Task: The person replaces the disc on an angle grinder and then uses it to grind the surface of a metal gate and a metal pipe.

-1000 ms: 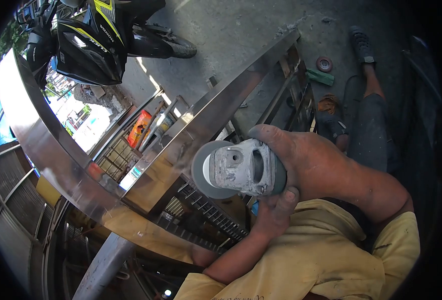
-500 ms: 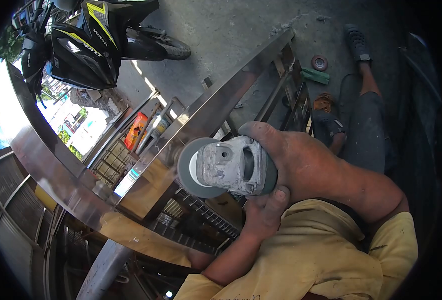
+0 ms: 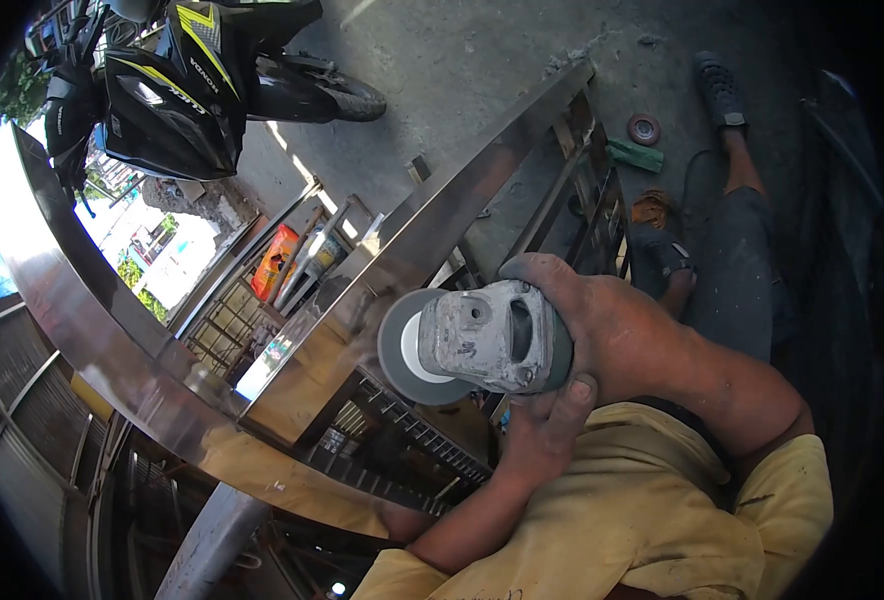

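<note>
Fingers of the right hand (image 3: 612, 320) and the left hand (image 3: 547, 430) are closed around a grey angle grinder (image 3: 492, 335), the left hand just below the right. Concrete floor (image 3: 442, 150) spreads across the upper part of the view. Down the left side sweeps a curved, polished metal band (image 3: 82, 290), with a black motorcycle (image 3: 167, 120) near its upper end. A straight metal beam (image 3: 462, 215) slants from the band towards the upper right. Below the band, a thick grey pipe (image 3: 212, 540) juts in from the bottom edge. The grinder is held between the person's yellow shirt (image 3: 612, 500) and the beam; its grey disc (image 3: 394, 352) overlaps the metal in view, but I cannot tell whether they touch. Beyond the beam is an orange packet (image 3: 277, 262). On the floor, a green object (image 3: 637, 155) lies just beside a small reddish roll (image 3: 644, 128).
</note>
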Demonstrator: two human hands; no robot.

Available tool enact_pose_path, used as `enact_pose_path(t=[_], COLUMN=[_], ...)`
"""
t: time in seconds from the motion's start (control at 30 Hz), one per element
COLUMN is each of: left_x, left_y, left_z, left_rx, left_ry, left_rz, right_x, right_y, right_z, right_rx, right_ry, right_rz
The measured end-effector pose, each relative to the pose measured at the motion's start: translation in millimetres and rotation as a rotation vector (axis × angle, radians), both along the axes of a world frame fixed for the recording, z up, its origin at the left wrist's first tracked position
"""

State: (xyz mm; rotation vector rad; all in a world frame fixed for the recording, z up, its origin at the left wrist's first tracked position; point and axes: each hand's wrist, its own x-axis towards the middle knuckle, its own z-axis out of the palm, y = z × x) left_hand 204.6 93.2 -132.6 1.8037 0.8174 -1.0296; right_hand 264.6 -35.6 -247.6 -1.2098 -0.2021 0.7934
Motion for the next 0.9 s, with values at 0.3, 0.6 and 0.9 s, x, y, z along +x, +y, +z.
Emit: enact_pose_path(t=[0.3, 0.6, 0.9], left_x=[-3, -5, -3], left_y=[4, 1, -2], left_z=[-4, -2, -2], left_rx=[0.04, 0.112, 0.137], left_ry=[0.029, 0.017, -0.022], left_rz=[-0.047, -0.117, -0.078], right_x=[-10, -19, -20], right_y=[7, 14, 18], right_z=[-8, -11, -12], right_rx=[0.048, 0.068, 0.136], right_ry=[-0.04, -0.052, -0.035], right_rz=[-0.134, -0.166, -0.196])
